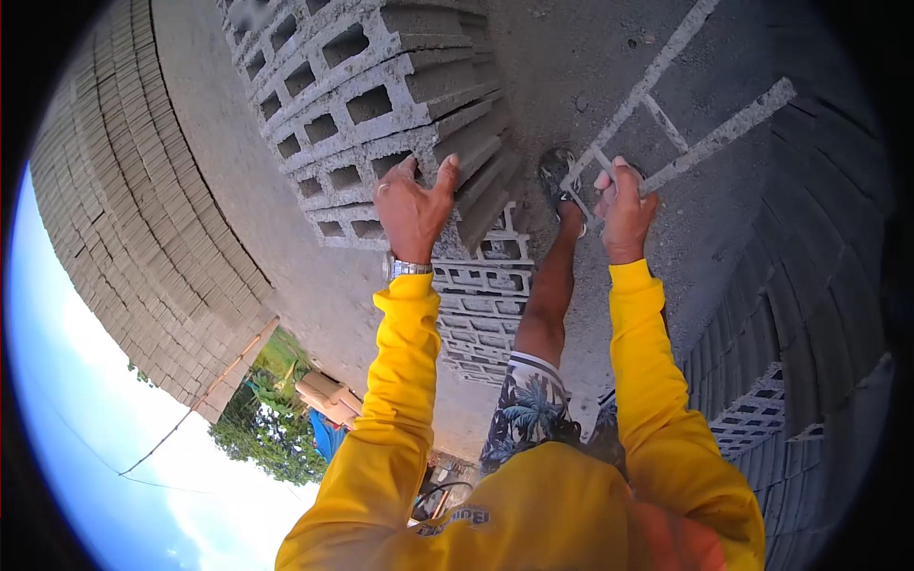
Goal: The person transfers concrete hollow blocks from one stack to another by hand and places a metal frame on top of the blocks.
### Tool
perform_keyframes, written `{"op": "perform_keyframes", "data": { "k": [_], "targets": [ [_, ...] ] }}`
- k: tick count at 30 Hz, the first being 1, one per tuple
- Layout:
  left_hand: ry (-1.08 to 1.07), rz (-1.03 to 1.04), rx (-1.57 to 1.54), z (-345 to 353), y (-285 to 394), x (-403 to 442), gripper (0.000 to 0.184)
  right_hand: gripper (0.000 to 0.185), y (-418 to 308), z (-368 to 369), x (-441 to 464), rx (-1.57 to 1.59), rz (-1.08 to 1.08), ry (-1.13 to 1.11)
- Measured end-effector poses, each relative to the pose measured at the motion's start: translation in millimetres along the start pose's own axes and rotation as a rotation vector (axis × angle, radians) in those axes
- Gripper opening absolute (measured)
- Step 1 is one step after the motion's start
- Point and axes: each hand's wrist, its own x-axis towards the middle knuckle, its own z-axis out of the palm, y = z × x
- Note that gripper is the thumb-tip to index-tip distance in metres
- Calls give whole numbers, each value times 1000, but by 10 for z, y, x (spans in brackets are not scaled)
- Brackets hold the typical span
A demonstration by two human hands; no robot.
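Note:
My left hand (416,211), with a wristwatch on its wrist, is at the stack of grey hollow concrete blocks (400,71). Its fingers bend into a hole of one hollow block (443,205), with the thumb against the block's side; the fingertips are partly hidden. In my right hand (626,211) is a cement-crusted frame (700,143) of two long bars joined by short crosspieces. The fingers wrap round its near end, and the long bars point away over the ground. My shoe (560,181) shows beyond the frame's near end.
More hollow blocks (481,328) stand stacked close to my leg. Long block rows (743,371) line the right side, and a large wall of stacked blocks (143,219) curves along the left. Grey, gritty ground (562,57) lies between. A pole (228,362) leans near the trees.

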Motion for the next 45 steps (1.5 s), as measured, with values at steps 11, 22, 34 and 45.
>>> {"op": "perform_keyframes", "data": {
  "k": [11, 22, 34, 45],
  "targets": [
    [-20, -164, -50, 349, -73, 174, 67, 40, -456, 368, 275, 214, -71, -92],
    [-17, -301, -287, 425, -115, 74, 67, 38, -592, 1055, 671, 202, -87, -181],
    [-34, -414, -734, 455, -55, -122, 49, 37, -693, 1139, 676, 110, -99, -45],
    [-233, -546, -697, -17, 90, -23, 62, 37, -614, 1220, 586, 116, -212, -182]
  ]
}}
